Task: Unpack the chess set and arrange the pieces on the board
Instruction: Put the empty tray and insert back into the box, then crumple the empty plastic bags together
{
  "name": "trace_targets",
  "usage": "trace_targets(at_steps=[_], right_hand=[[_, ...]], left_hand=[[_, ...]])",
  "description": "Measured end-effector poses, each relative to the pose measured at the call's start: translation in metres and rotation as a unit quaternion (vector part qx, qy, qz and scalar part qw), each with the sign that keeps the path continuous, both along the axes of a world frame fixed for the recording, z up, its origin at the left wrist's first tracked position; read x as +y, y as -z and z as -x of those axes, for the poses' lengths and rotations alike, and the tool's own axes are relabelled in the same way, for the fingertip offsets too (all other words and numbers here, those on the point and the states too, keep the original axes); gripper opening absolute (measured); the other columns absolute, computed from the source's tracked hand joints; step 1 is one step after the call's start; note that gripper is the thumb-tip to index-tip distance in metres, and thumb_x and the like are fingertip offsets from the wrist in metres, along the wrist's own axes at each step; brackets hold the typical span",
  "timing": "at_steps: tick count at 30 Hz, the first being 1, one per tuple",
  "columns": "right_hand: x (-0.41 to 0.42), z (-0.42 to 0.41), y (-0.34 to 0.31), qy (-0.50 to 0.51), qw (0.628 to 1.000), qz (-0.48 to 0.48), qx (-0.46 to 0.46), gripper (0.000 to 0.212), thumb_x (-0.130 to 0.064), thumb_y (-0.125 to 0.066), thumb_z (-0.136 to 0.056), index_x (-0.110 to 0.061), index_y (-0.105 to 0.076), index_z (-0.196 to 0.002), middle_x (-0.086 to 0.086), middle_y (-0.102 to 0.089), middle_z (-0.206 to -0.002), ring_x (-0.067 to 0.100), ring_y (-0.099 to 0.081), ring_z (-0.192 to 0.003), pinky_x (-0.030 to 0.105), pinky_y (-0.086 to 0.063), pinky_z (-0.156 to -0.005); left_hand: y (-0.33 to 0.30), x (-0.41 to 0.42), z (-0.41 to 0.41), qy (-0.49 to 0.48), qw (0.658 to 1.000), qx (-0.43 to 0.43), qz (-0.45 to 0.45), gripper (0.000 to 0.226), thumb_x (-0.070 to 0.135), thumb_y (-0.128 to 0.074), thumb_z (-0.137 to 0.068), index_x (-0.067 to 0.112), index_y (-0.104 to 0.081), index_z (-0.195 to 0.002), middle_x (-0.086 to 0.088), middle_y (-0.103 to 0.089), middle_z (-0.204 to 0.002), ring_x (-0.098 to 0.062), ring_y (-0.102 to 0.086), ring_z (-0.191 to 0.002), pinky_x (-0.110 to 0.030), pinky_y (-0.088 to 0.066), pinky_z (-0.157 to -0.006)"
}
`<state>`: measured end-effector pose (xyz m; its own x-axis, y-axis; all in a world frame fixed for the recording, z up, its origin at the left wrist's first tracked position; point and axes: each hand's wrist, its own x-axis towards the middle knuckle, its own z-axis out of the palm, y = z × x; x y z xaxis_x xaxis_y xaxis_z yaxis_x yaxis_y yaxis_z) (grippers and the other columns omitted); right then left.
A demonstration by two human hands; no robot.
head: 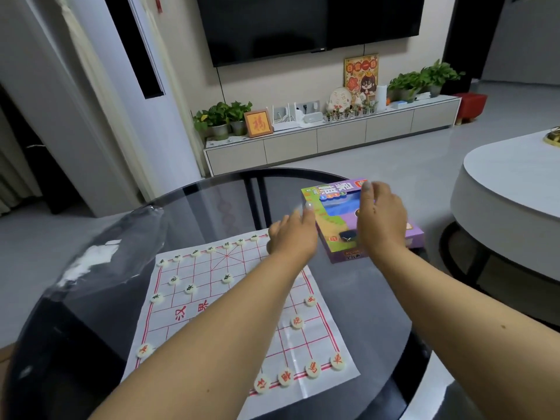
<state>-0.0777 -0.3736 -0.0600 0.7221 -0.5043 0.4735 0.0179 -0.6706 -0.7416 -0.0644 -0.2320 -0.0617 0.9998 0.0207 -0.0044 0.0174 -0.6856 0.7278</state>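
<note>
A white paper chess board [242,301] with red lines lies on a round dark glass table [372,298]. Several cream round pieces stand on it, green-marked along the far rows [227,278] and red-marked along the near rows [312,368]. A colourful purple chess box [333,204] lies flat at the board's far right. My left hand [292,234] reaches to the box's left edge, fingers extended and touching it. My right hand [380,216] lies over the box's top, fingers spread and lightly bent; its grip is unclear.
A clear plastic bag [106,262] lies bunched on the table at the left. A white round coffee table [512,189] stands to the right. A TV cabinet [333,137] with plants runs along the far wall.
</note>
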Motion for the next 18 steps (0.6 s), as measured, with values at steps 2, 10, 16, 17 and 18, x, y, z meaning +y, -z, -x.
trace_targets(at_steps=[2, 10, 16, 17, 18], right_hand=[[0.032, 0.001, -0.004, -0.086, 0.996, 0.022, -0.032, 0.051, -0.048, -0.025, -0.095, -0.012, -0.057, -0.108, 0.007, -0.063, -0.101, 0.027, -0.054, -0.096, 0.036, -0.036, -0.077], [0.132, 0.008, 0.020, -0.301, 0.924, 0.208, 0.108, 0.080, -0.064, -0.003, -0.081, -0.020, -0.043, -0.134, -0.001, -0.058, -0.127, 0.017, -0.043, -0.124, 0.036, -0.023, -0.105], [0.159, -0.002, 0.036, -0.323, 0.868, 0.296, 0.235, 0.073, -0.060, 0.001, -0.089, -0.023, -0.033, -0.143, 0.001, -0.042, -0.146, 0.019, -0.029, -0.137, 0.045, -0.011, -0.113], [0.160, -0.004, 0.037, -0.319, 0.864, 0.300, 0.250, 0.067, -0.056, -0.003, -0.094, -0.022, -0.031, -0.144, 0.001, -0.039, -0.148, 0.020, -0.027, -0.138, 0.045, -0.009, -0.113], [0.161, -0.007, 0.039, -0.315, 0.862, 0.301, 0.258, 0.065, -0.054, -0.005, -0.095, -0.022, -0.030, -0.145, 0.001, -0.038, -0.149, 0.020, -0.026, -0.139, 0.046, -0.008, -0.113]], left_hand=[[0.001, 0.035, 0.001, 0.003, 0.999, -0.036, -0.020, 0.060, 0.053, -0.013, -0.099, 0.022, -0.042, -0.141, -0.002, -0.042, -0.146, -0.024, -0.025, -0.140, -0.047, -0.023, -0.113], [0.010, 0.147, 0.028, -0.039, 0.975, 0.048, -0.214, 0.055, 0.047, -0.003, -0.099, 0.038, -0.010, -0.152, 0.013, -0.017, -0.159, -0.021, 0.010, -0.148, -0.056, 0.012, -0.113], [0.016, 0.172, 0.037, 0.001, 0.952, 0.091, -0.293, 0.049, 0.034, -0.004, -0.101, 0.045, -0.003, -0.150, 0.015, -0.027, -0.154, -0.020, 0.005, -0.148, -0.058, 0.018, -0.110], [0.016, 0.173, 0.036, 0.005, 0.953, 0.097, -0.288, 0.049, 0.037, -0.003, -0.102, 0.045, -0.004, -0.150, 0.014, -0.033, -0.152, -0.019, 0.004, -0.148, -0.059, 0.019, -0.109], [0.016, 0.175, 0.034, 0.011, 0.953, 0.099, -0.285, 0.049, 0.038, -0.003, -0.102, 0.045, -0.005, -0.150, 0.012, -0.035, -0.151, -0.019, 0.003, -0.148, -0.059, 0.019, -0.109]])
